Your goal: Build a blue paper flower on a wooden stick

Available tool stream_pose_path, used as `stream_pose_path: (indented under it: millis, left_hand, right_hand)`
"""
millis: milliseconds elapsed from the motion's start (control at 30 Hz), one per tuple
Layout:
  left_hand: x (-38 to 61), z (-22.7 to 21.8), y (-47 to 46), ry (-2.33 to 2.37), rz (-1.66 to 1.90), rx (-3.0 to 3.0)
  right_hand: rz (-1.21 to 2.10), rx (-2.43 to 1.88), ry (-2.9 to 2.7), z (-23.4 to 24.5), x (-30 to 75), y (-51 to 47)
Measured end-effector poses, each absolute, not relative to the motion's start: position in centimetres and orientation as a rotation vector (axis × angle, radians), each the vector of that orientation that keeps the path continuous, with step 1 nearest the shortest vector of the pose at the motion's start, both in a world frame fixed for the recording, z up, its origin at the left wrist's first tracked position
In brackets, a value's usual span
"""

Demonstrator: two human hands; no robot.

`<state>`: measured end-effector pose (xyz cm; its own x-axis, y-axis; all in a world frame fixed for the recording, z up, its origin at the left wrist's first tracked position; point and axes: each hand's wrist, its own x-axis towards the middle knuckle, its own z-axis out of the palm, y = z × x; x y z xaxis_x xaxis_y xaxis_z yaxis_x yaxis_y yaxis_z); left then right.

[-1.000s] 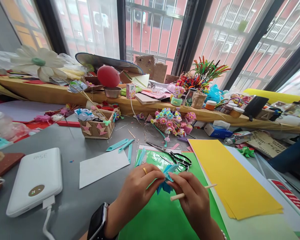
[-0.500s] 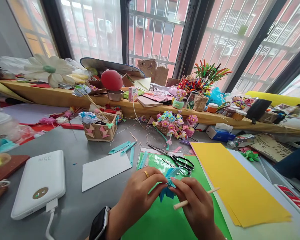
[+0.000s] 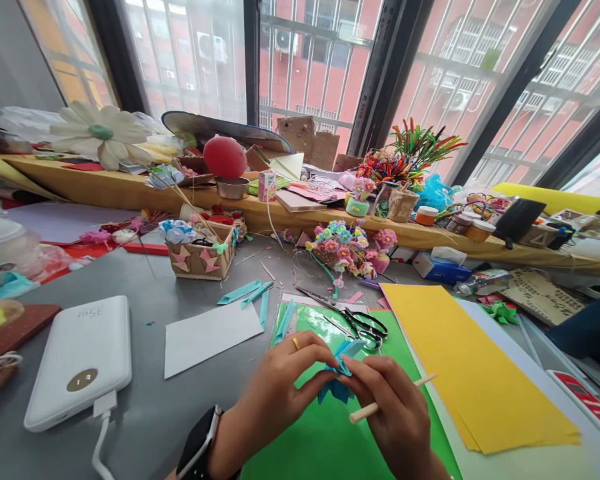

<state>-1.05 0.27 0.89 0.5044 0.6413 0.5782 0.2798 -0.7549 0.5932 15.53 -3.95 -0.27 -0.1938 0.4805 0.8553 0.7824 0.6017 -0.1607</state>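
Between my two hands is a blue folded-paper flower (image 3: 336,391), its pointed petals sticking out above and below the fingers. My left hand (image 3: 285,383), with a ring and a watch, pinches its left side. My right hand (image 3: 393,400) pinches the other side and also keeps a thin wooden stick (image 3: 364,413) tucked across its palm. Both hands hover over a green sheet (image 3: 313,440). Just beyond the fingers lie black-handled scissors (image 3: 365,327). Folded blue paper strips (image 3: 240,292) rest farther left, beside a white paper piece (image 3: 213,340).
Yellow paper sheets (image 3: 470,360) lie to the right. A white power bank (image 3: 83,360) with a cable stands at left. Behind are a cardboard basket (image 3: 200,261), crocheted-looking flowers (image 3: 343,243) and a crowded wooden shelf (image 3: 290,219) below the windows.
My fingers have shifted slightly on the blue paper flower, still pinching it from both sides. The stick stays in my right hand. The camera view has moved a little.
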Motion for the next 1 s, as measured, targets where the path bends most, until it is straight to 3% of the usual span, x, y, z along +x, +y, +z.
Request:
stream_pose_path:
  millis: [1000]
  left_hand:
    - [-2.2,2.3,0.2,0.542,0.964,2.491]
  right_hand:
    - [-0.045,-0.937,-1.889,0.7,15.8,-4.0]
